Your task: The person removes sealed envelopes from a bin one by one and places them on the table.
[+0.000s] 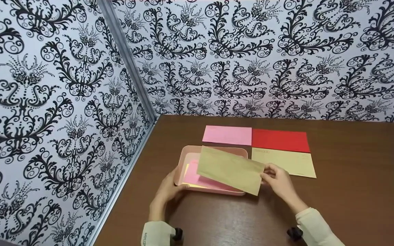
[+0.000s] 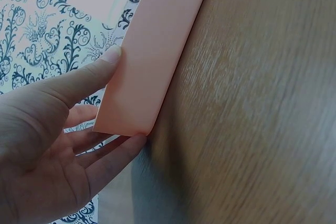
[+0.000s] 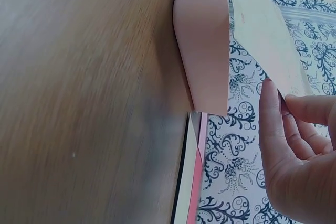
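A tan envelope hangs tilted above the pink tray, covering much of its inside. My right hand pinches it at its right edge between thumb and fingers, also seen by the right wrist camera, where the envelope stands over the tray's wall. Inside the tray lie a pink envelope and something yellow under it. At the tray's near left corner is my left hand. The left wrist view shows its thumb on the wall of the tray and its fingertips under the corner.
Behind the tray, a pink envelope, a red envelope and a cream envelope lie flat on the brown table. Patterned walls stand at the back and left.
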`<act>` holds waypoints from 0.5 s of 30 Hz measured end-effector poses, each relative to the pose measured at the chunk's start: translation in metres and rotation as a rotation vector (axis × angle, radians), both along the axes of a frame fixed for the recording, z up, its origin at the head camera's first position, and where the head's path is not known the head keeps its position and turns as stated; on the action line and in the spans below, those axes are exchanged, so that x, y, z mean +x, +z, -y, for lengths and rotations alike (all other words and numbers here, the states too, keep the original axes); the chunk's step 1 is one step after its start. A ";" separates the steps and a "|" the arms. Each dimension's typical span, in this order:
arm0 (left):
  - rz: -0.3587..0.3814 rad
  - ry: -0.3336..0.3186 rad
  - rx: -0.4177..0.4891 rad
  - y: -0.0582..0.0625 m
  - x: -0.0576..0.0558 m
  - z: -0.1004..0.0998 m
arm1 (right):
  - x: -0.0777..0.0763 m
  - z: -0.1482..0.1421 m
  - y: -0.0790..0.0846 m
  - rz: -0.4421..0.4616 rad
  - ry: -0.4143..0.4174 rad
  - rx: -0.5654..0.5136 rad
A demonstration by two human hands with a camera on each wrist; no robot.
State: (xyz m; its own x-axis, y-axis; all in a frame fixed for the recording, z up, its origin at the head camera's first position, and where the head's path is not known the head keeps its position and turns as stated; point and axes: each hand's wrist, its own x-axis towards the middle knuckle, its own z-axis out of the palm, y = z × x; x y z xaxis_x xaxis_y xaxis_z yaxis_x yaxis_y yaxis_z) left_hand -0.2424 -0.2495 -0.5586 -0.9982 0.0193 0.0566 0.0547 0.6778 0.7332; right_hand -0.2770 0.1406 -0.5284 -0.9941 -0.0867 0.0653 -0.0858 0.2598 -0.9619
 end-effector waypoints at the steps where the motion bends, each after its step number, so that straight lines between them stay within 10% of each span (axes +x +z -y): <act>1: -0.005 0.000 0.004 0.000 0.000 0.000 | 0.000 -0.001 0.000 0.001 0.001 -0.001; 15: -0.004 -0.018 0.002 -0.001 -0.001 0.001 | 0.000 -0.017 0.000 0.062 0.016 -0.046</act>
